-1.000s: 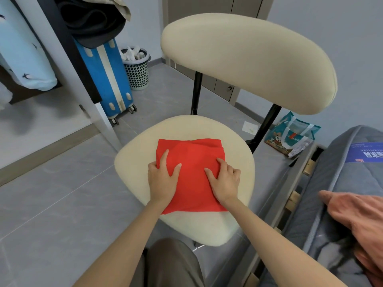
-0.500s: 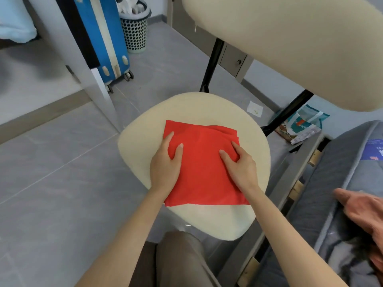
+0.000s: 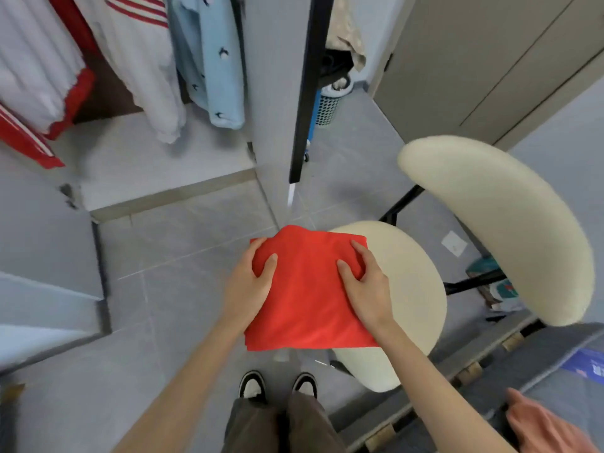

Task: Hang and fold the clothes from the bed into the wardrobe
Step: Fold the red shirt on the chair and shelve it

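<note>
Left hand [image 3: 250,282] and right hand [image 3: 369,286] hold folded red cloth [image 3: 307,289], frame centre.
Each hand grips a side edge, thumb on top. The cloth overlaps the cream chair seat [image 3: 415,289] at 3 o'clock. Wardrobe [image 3: 271,93] with hung clothes at 11. Orange garment [image 3: 549,426] at 5. Blue mattress label [image 3: 588,366] at 4, writing too blurred to read.

Red garment [image 3: 307,289] soft matt cloth; chair seat [image 3: 411,289] matt cream fabric; floor [image 3: 183,256] smooth grey tile.

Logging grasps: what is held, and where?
The folded red garment: the left hand grips its left edge, the right hand its right edge.
</note>
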The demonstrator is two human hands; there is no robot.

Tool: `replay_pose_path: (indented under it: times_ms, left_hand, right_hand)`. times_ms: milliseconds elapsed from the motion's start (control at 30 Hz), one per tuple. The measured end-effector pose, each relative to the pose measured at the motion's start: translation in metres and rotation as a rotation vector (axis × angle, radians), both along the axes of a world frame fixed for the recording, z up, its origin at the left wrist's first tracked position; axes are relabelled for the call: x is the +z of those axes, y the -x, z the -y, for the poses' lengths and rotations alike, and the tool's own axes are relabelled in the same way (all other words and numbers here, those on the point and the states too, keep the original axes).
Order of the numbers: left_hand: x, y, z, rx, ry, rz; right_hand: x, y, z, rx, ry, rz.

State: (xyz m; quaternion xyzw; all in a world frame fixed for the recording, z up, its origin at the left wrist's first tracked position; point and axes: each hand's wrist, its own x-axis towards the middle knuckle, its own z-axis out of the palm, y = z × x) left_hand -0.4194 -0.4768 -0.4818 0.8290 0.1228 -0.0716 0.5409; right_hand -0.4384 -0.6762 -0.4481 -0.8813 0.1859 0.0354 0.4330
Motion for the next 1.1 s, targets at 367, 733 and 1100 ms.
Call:
replay_pose_path:
  times_ms: [367,733,1100]
  left_hand:
    - [0.241,-0.012,-0.161,0.273,-0.152,0.270]
    - [0.454,-0.067,-0.276,0.306,-0.221,0.610]
    - [0.588,-0.165,-0.353,0.386,-0.232,0.768]
  right_hand:
    - [0.221,-0.074,-0.157,0.366,-0.124,0.263]
    - [0.427,-0.147,-0.257,0.545,-0.221,0.617]
    - [0.558,-0.262,-0.338,0.647,-0.245,0.792]
